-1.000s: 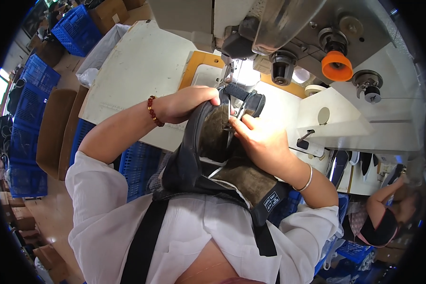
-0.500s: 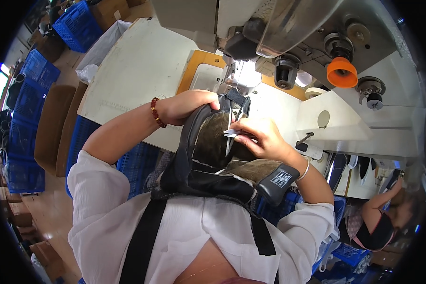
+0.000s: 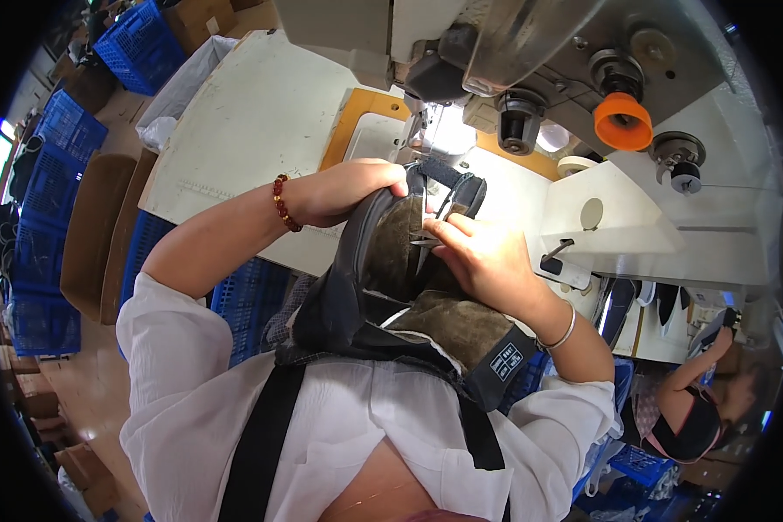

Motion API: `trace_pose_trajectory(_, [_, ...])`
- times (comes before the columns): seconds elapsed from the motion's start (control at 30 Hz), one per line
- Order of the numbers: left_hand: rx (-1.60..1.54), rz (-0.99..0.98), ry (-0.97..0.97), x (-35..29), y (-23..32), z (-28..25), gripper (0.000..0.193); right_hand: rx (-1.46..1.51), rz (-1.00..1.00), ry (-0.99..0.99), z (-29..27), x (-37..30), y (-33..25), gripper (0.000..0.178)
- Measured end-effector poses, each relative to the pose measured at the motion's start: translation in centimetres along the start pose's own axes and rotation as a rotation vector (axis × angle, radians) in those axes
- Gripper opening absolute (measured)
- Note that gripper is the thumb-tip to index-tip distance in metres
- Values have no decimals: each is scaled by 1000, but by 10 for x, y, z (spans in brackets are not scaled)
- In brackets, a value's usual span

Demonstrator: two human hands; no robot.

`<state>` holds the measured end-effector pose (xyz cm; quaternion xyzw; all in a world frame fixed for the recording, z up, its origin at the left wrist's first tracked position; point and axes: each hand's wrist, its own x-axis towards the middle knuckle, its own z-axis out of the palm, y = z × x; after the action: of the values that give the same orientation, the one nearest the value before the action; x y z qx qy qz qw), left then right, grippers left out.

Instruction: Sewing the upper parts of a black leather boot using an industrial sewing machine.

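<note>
A black boot upper (image 3: 335, 291) with brown fleecy lining lies against my front, its opening facing up. My left hand (image 3: 352, 190), with a beaded bracelet, is closed on the upper's far left edge, thumb on top. My right hand (image 3: 487, 261) is pinched around small metal thread snips (image 3: 423, 243); only their pointed blades show, at the inside of the upper. Beyond its fingers is a dark fuzzy strap (image 3: 441, 171) at the upper's far end. A flap with a printed label (image 3: 505, 361) hangs beside my right wrist.
Ahead stands a sewing machine (image 3: 431, 74) with a lit needle area, on a white table (image 3: 252, 113). An orange cup-shaped part (image 3: 623, 122) hangs at its right. Blue crates (image 3: 143, 48) and a cardboard box (image 3: 96, 230) stand left. Another person (image 3: 692, 409) works at far right.
The upper has turned and opened wider, showing more lining, and the label flap has swung down toward me. My right hand has shifted slightly right, and the snips have tipped, showing less blade.
</note>
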<state>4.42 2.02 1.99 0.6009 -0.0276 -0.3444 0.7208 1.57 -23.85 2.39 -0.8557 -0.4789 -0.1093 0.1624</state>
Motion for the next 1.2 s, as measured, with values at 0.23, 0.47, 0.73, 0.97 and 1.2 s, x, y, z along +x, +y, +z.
trace_pose_trajectory(0.23, [-1, 13, -9, 1, 0, -2, 19, -43, 13, 25, 3, -3, -1, 38])
trace_pose_trajectory(0.47, [106, 28, 63, -4, 2, 5, 16, -247, -15, -10, 1, 1, -8, 42])
trace_pose_trajectory(0.73, [167, 133, -63, 1, -10, -2, 17, -21, -68, -4, 16, -1, 14, 38])
trace_pose_trajectory(0.97, [186, 62, -48, 5, -20, -2, 18, 412, -42, -60, 39, -14, 34, 27])
trace_pose_trajectory(1.2, [431, 305, -97, 20, -32, -8, 17, 440, -21, 7, 34, -18, 31, 22])
